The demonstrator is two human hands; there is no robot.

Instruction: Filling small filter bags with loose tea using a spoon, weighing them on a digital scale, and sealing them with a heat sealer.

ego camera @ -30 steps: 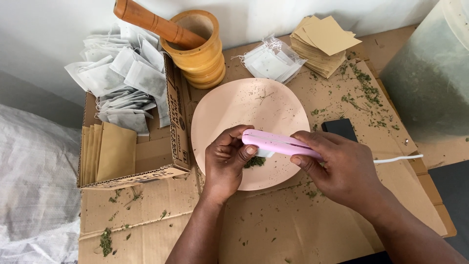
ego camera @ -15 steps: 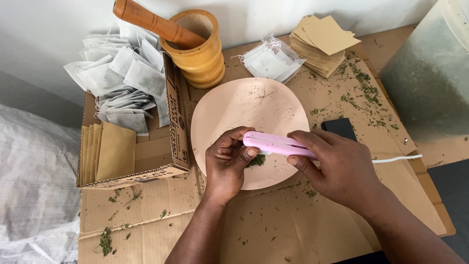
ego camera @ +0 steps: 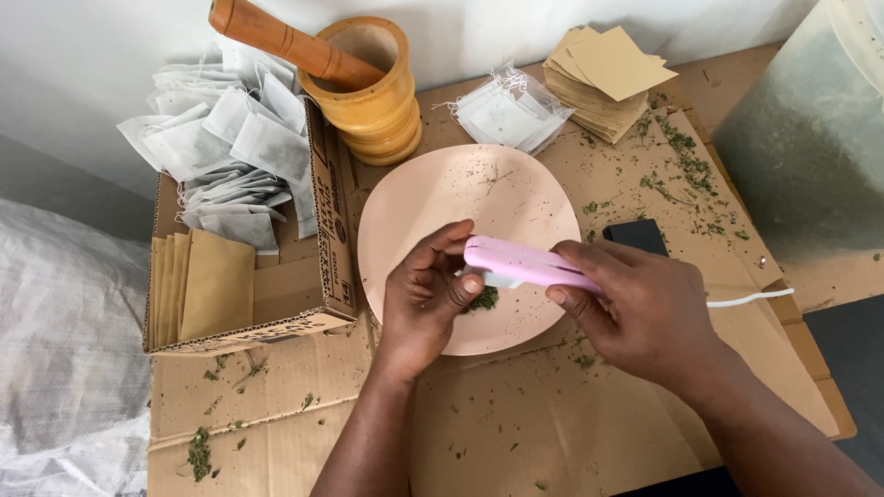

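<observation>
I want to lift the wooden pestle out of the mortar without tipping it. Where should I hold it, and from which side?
Grip the pestle on its bare shaft near the rounded top end, coming from the upper left. It leans that way out of the mortar, so that end stands free, above the filled tea bags, while its lower end is hidden inside the bowl. Pulling along the lean should keep the mortar steady.

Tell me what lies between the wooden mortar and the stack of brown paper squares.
A loose pile of white tea bags with strings lies between the mortar and the brown squares, seen in the head view.
</observation>
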